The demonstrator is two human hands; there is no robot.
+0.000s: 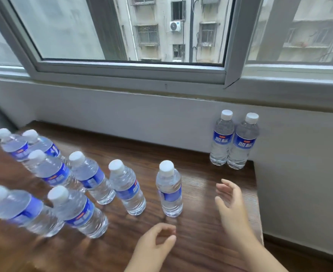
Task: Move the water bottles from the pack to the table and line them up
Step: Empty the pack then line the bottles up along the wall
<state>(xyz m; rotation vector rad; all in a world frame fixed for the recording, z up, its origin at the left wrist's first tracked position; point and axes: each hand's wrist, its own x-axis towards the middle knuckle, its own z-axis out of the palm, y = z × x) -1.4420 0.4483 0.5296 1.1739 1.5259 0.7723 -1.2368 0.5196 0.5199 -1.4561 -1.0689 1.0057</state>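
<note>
Bottles (169, 190) stand upright across the wooden worktop (201, 193) — several toward the left, two (232, 141) against the wall. The right hand (231, 201) hovers with fingers spread just beside the nearest bottle; the left hand (155, 242), loosely curled, apparently holds nothing — both probably poised for aligning.

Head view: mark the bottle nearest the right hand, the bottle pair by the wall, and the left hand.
nearest bottle (169, 193), head view, label.
bottle pair (232, 142), head view, where they meet.
left hand (153, 245), head view, palm.
</note>
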